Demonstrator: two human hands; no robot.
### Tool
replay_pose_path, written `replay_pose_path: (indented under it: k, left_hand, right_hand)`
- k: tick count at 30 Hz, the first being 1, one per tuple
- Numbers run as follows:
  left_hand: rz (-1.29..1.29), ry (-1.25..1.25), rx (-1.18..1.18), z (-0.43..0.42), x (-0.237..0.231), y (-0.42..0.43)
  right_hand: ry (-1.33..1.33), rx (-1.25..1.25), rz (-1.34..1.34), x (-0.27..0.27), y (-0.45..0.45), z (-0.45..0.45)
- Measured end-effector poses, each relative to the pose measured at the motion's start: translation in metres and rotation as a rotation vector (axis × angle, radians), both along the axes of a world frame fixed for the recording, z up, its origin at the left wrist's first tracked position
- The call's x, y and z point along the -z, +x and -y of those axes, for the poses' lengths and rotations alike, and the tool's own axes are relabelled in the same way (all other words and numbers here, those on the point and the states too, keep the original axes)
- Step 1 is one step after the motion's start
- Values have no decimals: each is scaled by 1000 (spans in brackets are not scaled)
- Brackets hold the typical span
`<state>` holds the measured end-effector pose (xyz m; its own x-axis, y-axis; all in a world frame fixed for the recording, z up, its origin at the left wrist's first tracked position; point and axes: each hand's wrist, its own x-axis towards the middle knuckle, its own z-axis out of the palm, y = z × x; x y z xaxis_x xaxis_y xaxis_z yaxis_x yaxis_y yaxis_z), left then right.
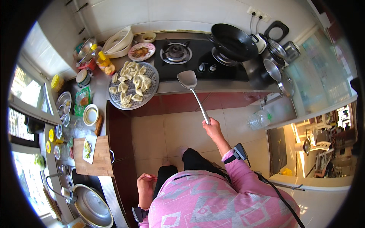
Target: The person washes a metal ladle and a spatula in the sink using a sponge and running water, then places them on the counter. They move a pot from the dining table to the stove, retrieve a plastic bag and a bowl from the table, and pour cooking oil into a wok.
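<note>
My right hand (212, 128) grips the handle end of a metal wok spatula (188, 79), whose blade is raised near the front edge of the gas stove. My left hand (146, 182) hangs low beside my body with curled fingers; whether it holds anything small cannot be made out. On the black gas stove (196, 47), a black wok (235, 42) sits tilted over the right burner, and the left burner (176, 53) is bare. Left of the stove, a round perforated metal tray (154, 85) bears many dumplings (132, 69) and juts over the counter edge.
A patterned plate of food (141, 52), an oil bottle (104, 59) and white plastic baskets (118, 42) stand behind the tray. On the left counter are jars, a bowl (91, 114) and a wooden cutting board (98, 168) with a cleaver (90, 158). Pots (272, 69) stand at right.
</note>
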<state>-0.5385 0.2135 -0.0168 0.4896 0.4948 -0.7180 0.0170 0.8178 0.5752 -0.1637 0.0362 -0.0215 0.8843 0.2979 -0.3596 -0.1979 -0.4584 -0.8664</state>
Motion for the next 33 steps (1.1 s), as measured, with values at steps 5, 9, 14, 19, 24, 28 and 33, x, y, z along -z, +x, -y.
replay_pose_path:
  k: [5,9,14,19,24,28,33]
  left_hand:
    - [11,89,22,-27,2,39]
    - [18,160,-25,-28,-2,76]
    - [-112,83,-75,12,-5,145]
    - [-89,60,106,49,-13,243]
    - [-83,94,182,70,-23,299]
    - [-139,56,214,83,-26,304]
    - [-224,48,217,87,-27,302]
  right_hand:
    - [23,25,134,9,19,52]
    - [59,221,37,33,46,119]
    - [4,533,130,87,144,209]
    - [-80,587,149,115,270,259]
    - [-66,597,147,130,369,259]
    - [-45,575,98,141,419,258]
    - [-184,583,152,152,461,247]
